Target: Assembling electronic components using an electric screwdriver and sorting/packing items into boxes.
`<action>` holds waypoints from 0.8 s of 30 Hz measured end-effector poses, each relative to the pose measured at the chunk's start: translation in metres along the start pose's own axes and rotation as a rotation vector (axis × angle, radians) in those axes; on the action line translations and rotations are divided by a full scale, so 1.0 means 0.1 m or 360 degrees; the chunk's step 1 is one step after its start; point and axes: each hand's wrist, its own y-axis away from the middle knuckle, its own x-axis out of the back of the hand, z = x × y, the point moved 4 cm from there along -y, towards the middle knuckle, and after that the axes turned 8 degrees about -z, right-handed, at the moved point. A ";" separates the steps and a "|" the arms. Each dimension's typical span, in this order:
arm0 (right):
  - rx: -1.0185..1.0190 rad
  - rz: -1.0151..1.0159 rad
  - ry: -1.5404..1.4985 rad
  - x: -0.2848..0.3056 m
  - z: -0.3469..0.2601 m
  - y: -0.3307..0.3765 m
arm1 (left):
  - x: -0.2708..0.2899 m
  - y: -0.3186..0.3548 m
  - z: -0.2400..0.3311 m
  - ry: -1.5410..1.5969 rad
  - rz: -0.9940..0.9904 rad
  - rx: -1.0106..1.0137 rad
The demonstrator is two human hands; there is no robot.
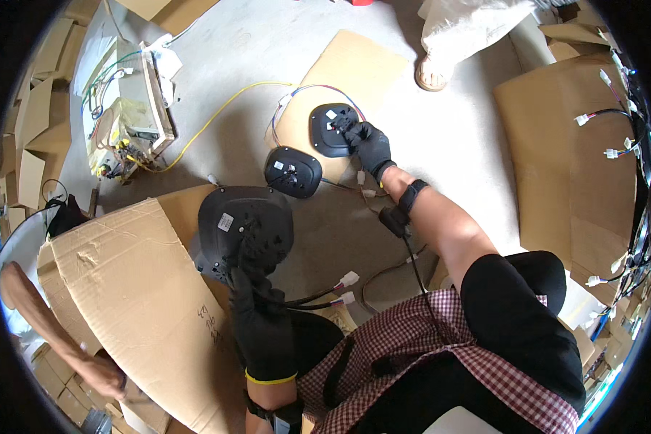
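L hand (262,318), black glove, grips the big black housing (244,226) over the cardboard sheet (123,289); fingertips hidden behind it. R hand (369,143) clamps a smaller black unit (330,130) on floor cardboard (340,72); its connector detail too small to read.

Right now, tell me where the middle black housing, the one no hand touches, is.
The middle black housing lies on the floor at picture centre, between the one under the right hand and the larger one the left hand holds.

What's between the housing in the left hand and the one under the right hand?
In the head view, a third black housing lies between large housing and far housing.
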 end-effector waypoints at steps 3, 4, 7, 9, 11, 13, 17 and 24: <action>0.0010 0.0022 0.0168 0.10 0.12 -0.03 | 0.02 0.00 0.01 -0.0445 -0.0083 -0.0193; -0.0129 -0.0065 0.0182 0.09 0.16 -0.02 | 0.05 -0.02 -0.04 -0.0340 -0.0145 -0.0133; -0.0408 -0.0312 0.0197 0.06 0.22 0.14 | 0.13 -0.13 -0.08 -0.0662 -0.0185 -0.0371; -0.0373 -0.0195 0.0700 -0.07 0.05 0.34 | 0.20 -0.15 -0.10 -0.0777 -0.0207 -0.0364; -0.0041 -0.0125 0.0858 -0.35 -0.13 0.57 | 0.27 -0.11 -0.03 -0.0901 -0.0190 -0.0389; 0.0111 -0.0190 0.1159 -0.43 -0.18 0.82 | 0.23 -0.18 -0.12 -0.1410 -0.0198 -0.0783; -0.0058 -0.0378 0.1360 -0.45 -0.03 0.84 | 0.02 -0.37 -0.04 -0.1560 -0.0323 -0.1147; -0.0191 -0.0175 0.1350 -0.45 0.02 0.94 | -0.18 -0.60 0.04 -0.0201 -0.0078 -0.0381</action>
